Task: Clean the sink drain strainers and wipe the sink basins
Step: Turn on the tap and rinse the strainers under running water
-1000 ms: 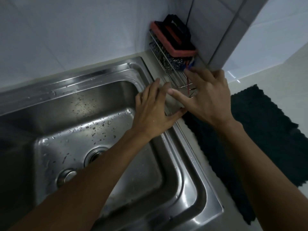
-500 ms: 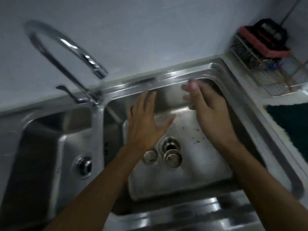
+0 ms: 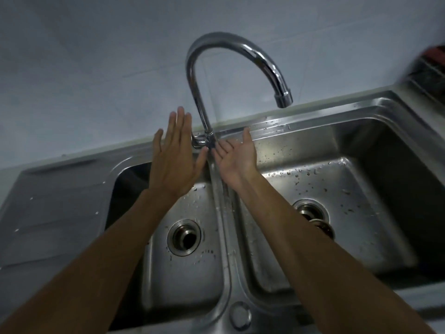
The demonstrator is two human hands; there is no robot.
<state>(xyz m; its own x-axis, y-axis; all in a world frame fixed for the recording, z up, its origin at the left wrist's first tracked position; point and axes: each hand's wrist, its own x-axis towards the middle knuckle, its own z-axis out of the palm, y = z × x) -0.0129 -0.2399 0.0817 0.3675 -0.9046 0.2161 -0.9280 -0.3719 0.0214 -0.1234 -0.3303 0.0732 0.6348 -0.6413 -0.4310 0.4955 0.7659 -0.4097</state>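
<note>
A steel double sink fills the view. The left basin (image 3: 192, 280) has an open round drain (image 3: 184, 237). In the right basin (image 3: 375, 213) the drain (image 3: 310, 209) is partly behind my right forearm, with a round strainer piece (image 3: 323, 226) lying beside it. My left hand (image 3: 174, 162) is flat, fingers apart, back up, just left of the faucet base (image 3: 204, 142). My right hand (image 3: 237, 156) is open, palm up, its fingertips at the faucet base. Neither hand holds anything.
The curved chrome faucet (image 3: 240, 48) arches over the right basin, spout (image 3: 284, 98) not running. A ribbed drainboard (image 3: 55, 213) lies left of the basins. A wire rack with a red and black item (image 3: 431, 66) sits at the far right. Water drops dot both basins.
My view swung left from the rack corner to the middle of the sink. Both hands moved from over the right basin to the faucet base; my right hand turned palm up.
</note>
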